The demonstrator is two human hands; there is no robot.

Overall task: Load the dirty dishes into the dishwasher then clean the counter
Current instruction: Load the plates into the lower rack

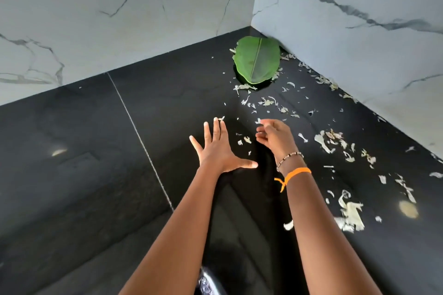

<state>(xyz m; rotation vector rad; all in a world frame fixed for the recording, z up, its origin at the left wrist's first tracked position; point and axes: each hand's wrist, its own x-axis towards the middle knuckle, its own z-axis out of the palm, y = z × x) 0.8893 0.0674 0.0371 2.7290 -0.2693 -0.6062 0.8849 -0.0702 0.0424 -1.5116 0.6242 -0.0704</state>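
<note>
While no dishes or dishwasher are in view, the counter-cleaning part of the task is judged to be under way and far from finished. Pale, dry, flaky scraps point(348, 214) are scattered over the black table point(84, 151), mostly toward the right and into the corner; the left part looks bare. A broad green leaf point(257, 60), smooth with a pale midrib, is lying flat in the corner where the two white marble-veined walls point(119, 7) meet. The table surface is matte-to-glossy dark stone, with a thin light seam point(141, 141) running across it.

The left hand point(217, 151) is spread flat, fingers released and splayed, palm on or just above the table, holding nothing. The right hand point(275, 137) is half curled, fingers loosely bent near a few small flakes; whether a flake is pinched cannot be told. A beaded bracelet point(288, 157) and an orange band point(296, 173) are worn on the right wrist.

Remaining, by estimate: gathering the scraps, removing the leaf, wiping.
</note>
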